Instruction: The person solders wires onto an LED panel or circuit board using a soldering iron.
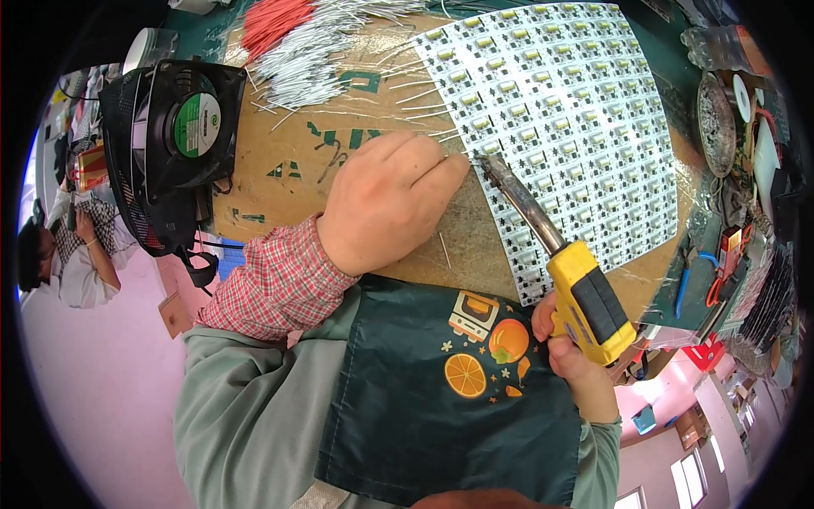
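Two hands worked at the bench: left hand [386, 199] and right hand [577, 356]. There was one yellow soldering iron [585, 293], one black fan [191, 123], and one white panel of boards [560, 110].

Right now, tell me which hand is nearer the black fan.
Left. The left hand rests on the cardboard just right of the black fan; the right hand holds the soldering iron farther right.

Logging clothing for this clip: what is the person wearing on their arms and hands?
Both hands are bare, with no gloves. The left hand comes out of a red-and-white checked cuff under a grey-green sleeve. The right hand has a grey-green sleeve too. A dark green apron with orange fruit pictures covers the front.
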The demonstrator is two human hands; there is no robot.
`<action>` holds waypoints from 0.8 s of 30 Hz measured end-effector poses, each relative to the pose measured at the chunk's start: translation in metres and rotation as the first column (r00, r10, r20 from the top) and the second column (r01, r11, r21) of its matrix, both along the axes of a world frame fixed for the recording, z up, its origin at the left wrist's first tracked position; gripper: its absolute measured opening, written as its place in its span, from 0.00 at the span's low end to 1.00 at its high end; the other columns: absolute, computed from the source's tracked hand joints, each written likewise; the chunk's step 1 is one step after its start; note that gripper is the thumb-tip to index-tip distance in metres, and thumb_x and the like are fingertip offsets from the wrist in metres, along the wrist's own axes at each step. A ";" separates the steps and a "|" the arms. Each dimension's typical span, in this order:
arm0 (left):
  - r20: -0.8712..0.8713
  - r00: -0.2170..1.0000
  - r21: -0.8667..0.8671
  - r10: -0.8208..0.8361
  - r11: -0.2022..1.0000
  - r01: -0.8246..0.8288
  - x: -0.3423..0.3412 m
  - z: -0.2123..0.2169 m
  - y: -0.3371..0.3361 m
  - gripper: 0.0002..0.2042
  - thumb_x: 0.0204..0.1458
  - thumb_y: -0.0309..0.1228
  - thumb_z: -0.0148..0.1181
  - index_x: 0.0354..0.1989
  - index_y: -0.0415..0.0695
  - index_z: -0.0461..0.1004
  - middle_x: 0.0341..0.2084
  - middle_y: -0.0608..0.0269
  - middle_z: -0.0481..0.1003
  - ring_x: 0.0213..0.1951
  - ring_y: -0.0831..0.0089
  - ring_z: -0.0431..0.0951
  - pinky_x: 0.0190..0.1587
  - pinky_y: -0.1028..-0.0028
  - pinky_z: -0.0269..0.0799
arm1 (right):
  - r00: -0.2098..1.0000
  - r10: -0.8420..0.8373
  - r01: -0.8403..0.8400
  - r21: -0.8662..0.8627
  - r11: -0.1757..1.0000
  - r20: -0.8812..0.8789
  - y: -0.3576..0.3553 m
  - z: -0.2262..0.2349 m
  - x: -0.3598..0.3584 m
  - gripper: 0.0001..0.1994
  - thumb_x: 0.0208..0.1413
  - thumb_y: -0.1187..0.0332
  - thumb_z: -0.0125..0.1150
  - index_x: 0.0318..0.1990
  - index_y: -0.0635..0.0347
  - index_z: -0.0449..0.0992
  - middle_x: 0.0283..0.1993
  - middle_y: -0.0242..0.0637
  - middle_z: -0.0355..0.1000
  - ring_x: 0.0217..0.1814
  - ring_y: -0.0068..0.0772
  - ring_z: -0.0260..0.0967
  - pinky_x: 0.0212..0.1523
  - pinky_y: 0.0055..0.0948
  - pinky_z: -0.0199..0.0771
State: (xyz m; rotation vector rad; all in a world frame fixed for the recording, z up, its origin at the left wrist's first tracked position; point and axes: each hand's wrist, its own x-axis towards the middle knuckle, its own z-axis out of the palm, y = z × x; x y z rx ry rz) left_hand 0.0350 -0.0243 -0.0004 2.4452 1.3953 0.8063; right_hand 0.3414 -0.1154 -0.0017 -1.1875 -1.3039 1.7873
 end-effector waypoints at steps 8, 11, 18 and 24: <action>0.011 1.000 0.005 -0.007 1.000 0.007 -0.001 -0.003 0.002 0.12 0.44 0.21 0.65 0.39 0.40 0.80 0.27 0.61 0.71 0.30 0.63 0.74 0.33 0.67 0.72 | 0.990 -0.113 0.088 -0.261 0.961 -0.080 -0.007 0.009 -0.007 0.42 0.42 0.45 0.80 0.60 0.58 0.67 0.30 0.27 0.62 0.30 0.23 0.61 0.30 0.24 0.62; -0.008 1.000 0.016 0.006 1.000 -0.006 -0.001 -0.002 -0.001 0.12 0.44 0.21 0.65 0.39 0.40 0.80 0.27 0.61 0.71 0.30 0.63 0.74 0.33 0.67 0.72 | 0.975 -0.152 0.101 -0.289 0.952 -0.160 -0.007 0.006 -0.006 0.50 0.41 0.45 0.80 0.69 0.57 0.60 0.30 0.27 0.62 0.30 0.24 0.61 0.30 0.25 0.61; 0.007 1.000 0.008 0.003 1.000 -0.003 -0.001 -0.002 0.002 0.11 0.45 0.21 0.65 0.39 0.40 0.79 0.28 0.61 0.72 0.30 0.62 0.75 0.33 0.66 0.72 | 0.974 -0.148 0.093 -0.289 0.953 -0.173 -0.004 0.010 -0.010 0.51 0.41 0.44 0.80 0.69 0.57 0.59 0.30 0.28 0.61 0.32 0.25 0.61 0.32 0.25 0.62; -0.011 1.000 0.028 0.001 1.000 -0.001 -0.005 0.015 0.002 0.12 0.44 0.21 0.66 0.39 0.40 0.80 0.27 0.61 0.74 0.28 0.62 0.74 0.32 0.67 0.71 | 0.982 -0.084 0.049 -0.205 0.977 -0.166 0.001 0.005 -0.017 0.53 0.44 0.42 0.77 0.71 0.59 0.54 0.32 0.28 0.61 0.34 0.24 0.61 0.36 0.27 0.65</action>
